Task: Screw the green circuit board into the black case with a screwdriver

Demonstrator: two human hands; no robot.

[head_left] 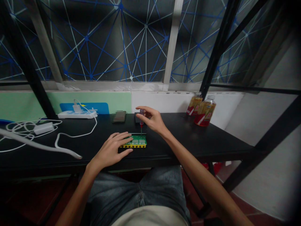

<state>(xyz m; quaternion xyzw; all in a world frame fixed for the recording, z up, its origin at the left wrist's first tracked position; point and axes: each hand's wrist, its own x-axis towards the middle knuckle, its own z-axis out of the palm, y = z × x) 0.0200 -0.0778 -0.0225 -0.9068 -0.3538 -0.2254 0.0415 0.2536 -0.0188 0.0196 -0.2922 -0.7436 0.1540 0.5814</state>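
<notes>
A green circuit board (138,138) with a row of yellow ports along its front edge lies on the black table. My left hand (113,147) rests over the board's left end, fingers stretched across the top and thumb along the front, holding it and hiding that part. Above the board's right side, my right hand (151,119) has thumb and index finger at the clear purplish handle of a screwdriver (141,121). The screwdriver stands upright, its thin shaft pointing down onto the board. Whether the tip sits in a screw is too small to tell.
Behind the board lie a dark flat box (137,118) and a grey-brown blurred flat item (119,116). A white power strip (77,114), tangled white cables (17,130) and an adapter (44,128) occupy the left. Two drink bottles (205,111) stand at the back right.
</notes>
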